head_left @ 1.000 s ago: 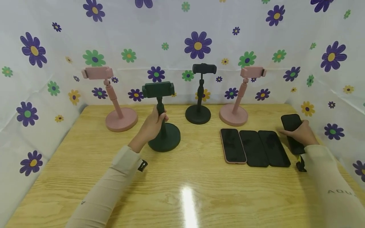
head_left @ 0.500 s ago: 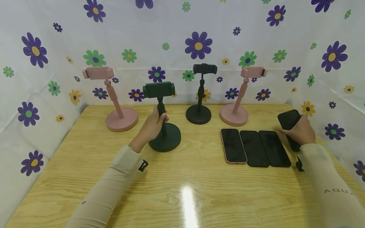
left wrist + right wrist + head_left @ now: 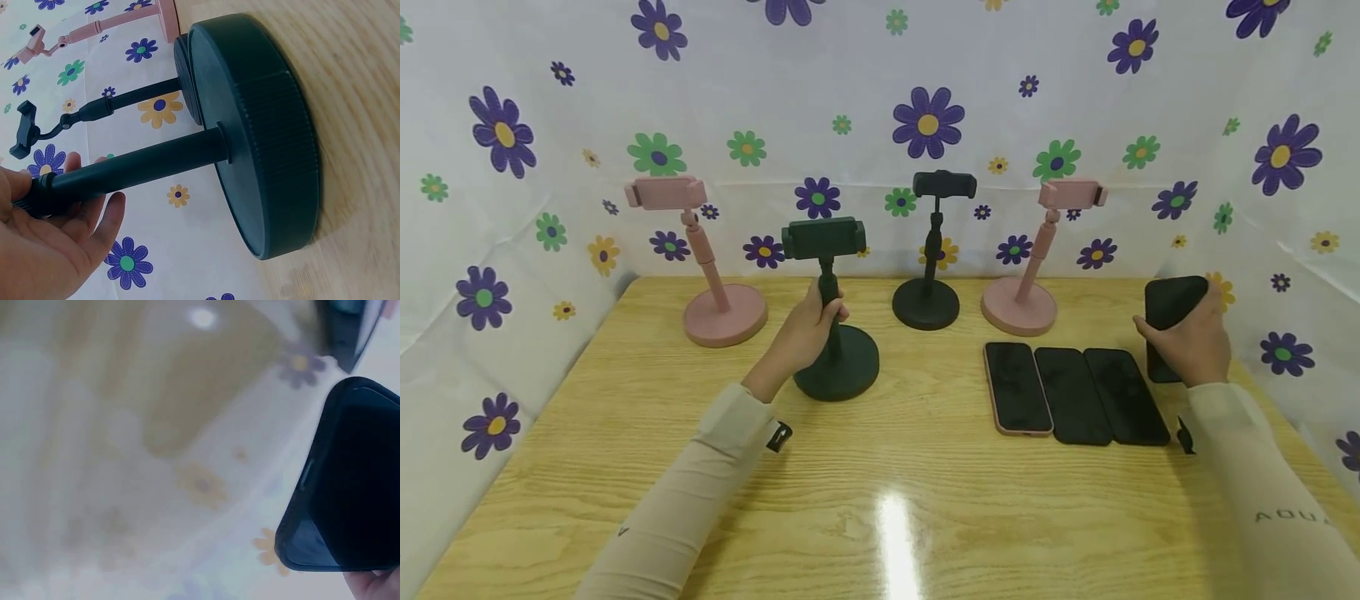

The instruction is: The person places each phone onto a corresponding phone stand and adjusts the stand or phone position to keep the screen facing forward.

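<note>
1. The left hand has its grip curled round the pole of the dark green phone stand, fingers wrapped about the stem just above the round base; the left wrist view shows the same hold, with the base flat on the wooden surface.
2. The right hand holds a black phone, fingers and thumb closed about its lower part, its top end tilted up off the surface, to the right of the green stand and well apart from it.
3. I judge the step in hand to be the pick-up of the phone while the stand is steadied. The next move calls for carrying the phone leftward to the stand's clamp at the pole's top and lining it up with the clamp's arms.
4. Between stand and held phone lie three more phones side by side, the leftmost with a pink edge; the carry has to pass above them.
5. Behind the green stand are a black stand and two pink stands, one to each side, near enough to knock.
</note>
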Motion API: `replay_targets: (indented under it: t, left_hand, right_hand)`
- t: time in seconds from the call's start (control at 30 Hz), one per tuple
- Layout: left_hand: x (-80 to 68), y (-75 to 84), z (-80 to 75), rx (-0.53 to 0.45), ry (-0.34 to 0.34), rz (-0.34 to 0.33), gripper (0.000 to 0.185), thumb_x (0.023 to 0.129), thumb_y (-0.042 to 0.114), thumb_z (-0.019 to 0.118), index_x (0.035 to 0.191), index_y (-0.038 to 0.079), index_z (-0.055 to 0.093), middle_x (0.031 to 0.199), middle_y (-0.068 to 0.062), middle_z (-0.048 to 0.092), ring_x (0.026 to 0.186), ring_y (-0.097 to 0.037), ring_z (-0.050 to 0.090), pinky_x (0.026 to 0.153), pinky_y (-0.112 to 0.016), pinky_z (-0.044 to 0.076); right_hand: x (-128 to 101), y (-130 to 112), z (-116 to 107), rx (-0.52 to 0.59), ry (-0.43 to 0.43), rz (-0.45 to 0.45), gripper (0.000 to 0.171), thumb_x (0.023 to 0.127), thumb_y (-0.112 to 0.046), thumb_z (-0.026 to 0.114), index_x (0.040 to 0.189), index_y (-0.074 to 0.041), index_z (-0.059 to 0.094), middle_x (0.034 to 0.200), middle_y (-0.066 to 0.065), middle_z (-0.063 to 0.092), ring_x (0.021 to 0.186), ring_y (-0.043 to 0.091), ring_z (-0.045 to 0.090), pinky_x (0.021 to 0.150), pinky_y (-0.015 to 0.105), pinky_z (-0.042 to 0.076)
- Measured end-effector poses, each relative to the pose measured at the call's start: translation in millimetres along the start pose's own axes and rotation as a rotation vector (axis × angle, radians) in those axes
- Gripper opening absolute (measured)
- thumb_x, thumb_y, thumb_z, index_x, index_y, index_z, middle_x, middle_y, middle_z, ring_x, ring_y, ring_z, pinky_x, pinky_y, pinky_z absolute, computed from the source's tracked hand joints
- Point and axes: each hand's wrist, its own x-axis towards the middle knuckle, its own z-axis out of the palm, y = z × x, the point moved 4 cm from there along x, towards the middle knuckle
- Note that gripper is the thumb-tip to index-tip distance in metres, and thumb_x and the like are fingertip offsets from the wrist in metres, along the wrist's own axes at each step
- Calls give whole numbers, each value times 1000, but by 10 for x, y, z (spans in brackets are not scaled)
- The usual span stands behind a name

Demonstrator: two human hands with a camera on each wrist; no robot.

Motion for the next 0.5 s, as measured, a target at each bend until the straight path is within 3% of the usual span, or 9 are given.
replay_targets:
  t: [0.1, 0.2, 0.5]
  left_hand:
    - [-15, -6, -14, 13, 5, 5, 27, 102, 21, 36, 118, 0, 39, 102, -19, 62, 101, -33, 60, 99, -50, 43]
    - [-24, -2, -33, 17, 7, 9, 28, 102, 23, 36, 119, 1, 40, 103, -19, 64, 102, -32, 61, 100, -49, 43]
    - [3, -4, -36, -39, -7, 5, 30, 101, 26, 39, 119, 2, 45, 104, -17, 66, 104, -30, 62, 102, -47, 42]
  right_hand:
    - [13, -101, -47, 57, 84, 4, 101, 80, -44, 66, 148, -9, 1, 137, 37, 35, 94, 58, 50, 83, 67, 41]
    - [36, -233, -108, 94, 114, 18, 99, 81, -46, 64, 149, -16, -2, 142, 32, 31, 92, 56, 49, 82, 67, 41]
    - [60, -676, -269, 109, 139, -9, 96, 80, -46, 65, 148, -20, 3, 145, 25, 33, 113, 53, 46, 90, 67, 39]
